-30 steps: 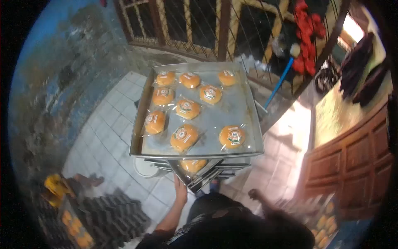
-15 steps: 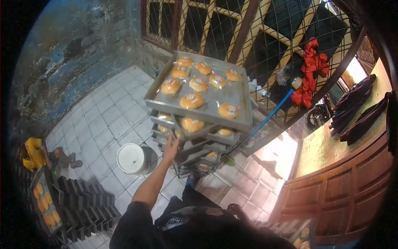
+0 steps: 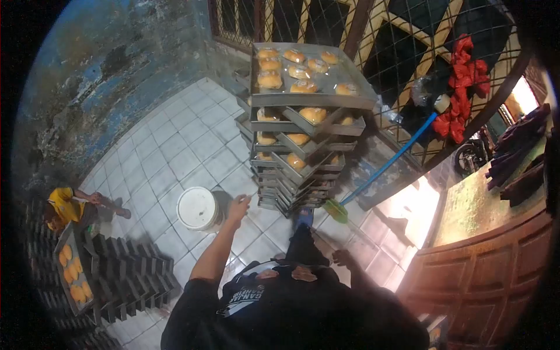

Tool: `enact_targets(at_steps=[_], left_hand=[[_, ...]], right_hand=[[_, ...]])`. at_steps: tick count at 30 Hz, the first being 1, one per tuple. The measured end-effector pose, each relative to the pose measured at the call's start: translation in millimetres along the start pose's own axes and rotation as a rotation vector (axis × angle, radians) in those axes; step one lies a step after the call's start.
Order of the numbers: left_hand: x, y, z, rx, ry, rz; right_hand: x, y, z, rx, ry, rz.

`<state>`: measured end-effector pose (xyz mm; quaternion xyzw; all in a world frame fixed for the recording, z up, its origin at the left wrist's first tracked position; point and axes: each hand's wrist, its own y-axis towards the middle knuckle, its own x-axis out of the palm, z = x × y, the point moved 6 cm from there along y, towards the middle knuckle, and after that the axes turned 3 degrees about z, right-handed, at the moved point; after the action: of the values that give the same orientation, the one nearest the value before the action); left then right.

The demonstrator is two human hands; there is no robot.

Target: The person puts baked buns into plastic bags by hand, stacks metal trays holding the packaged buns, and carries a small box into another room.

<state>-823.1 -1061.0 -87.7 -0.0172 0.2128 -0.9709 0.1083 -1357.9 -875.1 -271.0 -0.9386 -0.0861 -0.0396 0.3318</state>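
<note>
A tall stack of metal baking trays [image 3: 315, 100] stands in front of me, the trays set crosswise on one another. Round golden buns [image 3: 269, 80] in clear wrapping lie on the top tray, and more show between the lower ones. My left hand [image 3: 238, 209] is held out just left of the stack's lower part, apart from it, with loosely bent fingers and nothing in them. Low by my right side hangs my right hand [image 3: 343, 258], in shadow, its fingers apart and holding nothing I can see. My foot [image 3: 304, 217] is at the stack's base.
A white lidded bucket [image 3: 197, 208] stands on the tiles to the left. Beyond it are another tray stack [image 3: 125, 271] and a person in yellow [image 3: 61, 204]. A blue-handled broom [image 3: 389, 157] leans right of the stack, near a wooden door [image 3: 472, 274].
My left hand has let go of the tray stack and drawn back down. The stack now appears higher in view and more side-on. My right hand shows more clearly beside me.
</note>
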Motion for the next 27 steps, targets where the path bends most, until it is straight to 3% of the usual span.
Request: enact_targets(at_steps=[1, 3, 6, 7, 8, 9, 10, 12, 15, 17, 21, 23, 26, 27], left_hand=[[-7.1, 4.2, -7.7, -0.011, 0.004, 0.016], [-22.4, 2.0, -39.6, -0.111, 0.09, 0.084], [-61.1, 7.9, -156.5, -0.137, 0.067, 0.253], [-71.0, -6.6, -190.9, -0.197, 0.212, 0.38], [-77.5, -19.6, -212.1, -0.27, 0.6, 0.301], [-72.0, -50.3, -207.7, -0.46, 0.522, 0.268], [-67.6, -74.8, -189.5, -0.486, 0.491, 0.314], [-64.5, -111.7, -168.4, -0.325, 0.222, 0.377], [-76.8, -164.0, -162.1, -0.288, 0.1, 0.58], [-82.4, -190.9, -197.7, -0.247, 0.103, 0.763], [-99.2, -268.8, -257.5, -0.396, -0.069, 0.874], [-101.2, -311.9, -307.0, -0.486, 0.134, 0.82], [-133.9, -387.9, -369.3, -0.571, -0.06, 0.938], [-144.4, -428.9, -373.7, -0.57, -0.231, 1.168]], right_hand=[[-14.9, 20.3, -4.9, 0.16, -0.086, 0.038], [-20.0, 49.1, -35.2, 0.139, -0.115, -0.015], [-3.3, 115.9, -89.8, 0.09, -0.237, -0.136], [14.1, 132.0, -105.9, 0.105, -0.307, -0.181], [30.6, 148.8, -115.8, 0.13, -0.382, -0.235], [42.3, 165.0, -121.3, 0.148, -0.468, -0.283], [56.8, 181.0, -134.6, 0.161, -0.561, -0.334], [89.7, 207.4, -158.3, 0.171, -0.741, -0.429], [147.7, 228.3, -185.3, 0.142, -0.998, -0.575], [191.8, 236.5, -195.4, 0.096, -1.148, -0.664], [300.9, 230.8, -196.9, -0.049, -1.4, -0.846], [361.6, 214.6, -191.2, -0.141, -1.519, -0.927], [465.8, 182.0, -175.7, -0.275, -1.649, -1.033], [501.2, 165.7, -169.9, -0.318, -1.675, -1.044]])
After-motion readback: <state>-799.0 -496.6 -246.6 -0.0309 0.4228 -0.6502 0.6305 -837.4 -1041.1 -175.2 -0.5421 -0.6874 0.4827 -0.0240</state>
